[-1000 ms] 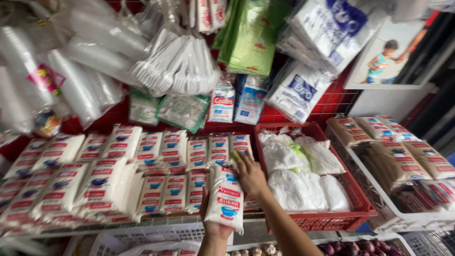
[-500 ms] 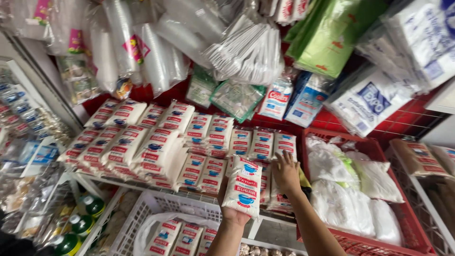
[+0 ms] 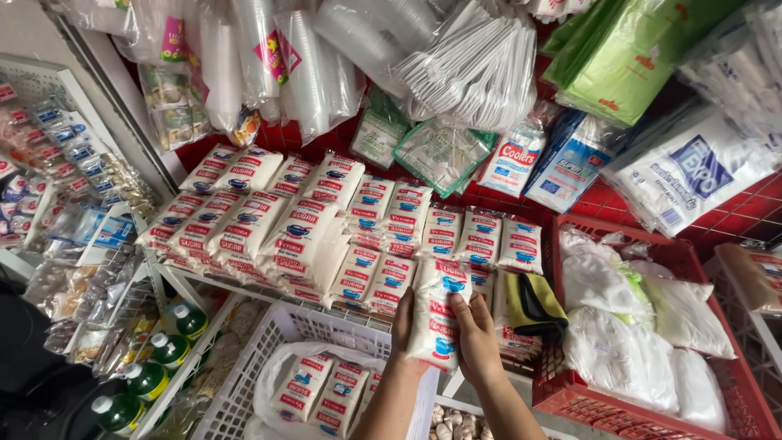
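Shop shelf: white sugar packet (image 3: 433,319) held in both hands above a white plastic basket (image 3: 269,342).

Near: left hand (image 3: 401,330) and right hand (image 3: 476,338) both closed around the packet, fingers wrapped over its sides. Below, the basket holds a clear bag with further sugar packets (image 3: 322,395), so stock looks only partly moved. Beyond: rows of matching packets (image 3: 326,220) fill the wire shelf; a gap shows by the yellow-black cloth (image 3: 531,303). Right: red crate (image 3: 733,383) of white bags. Farthest: hanging plastic forks (image 3: 476,69).
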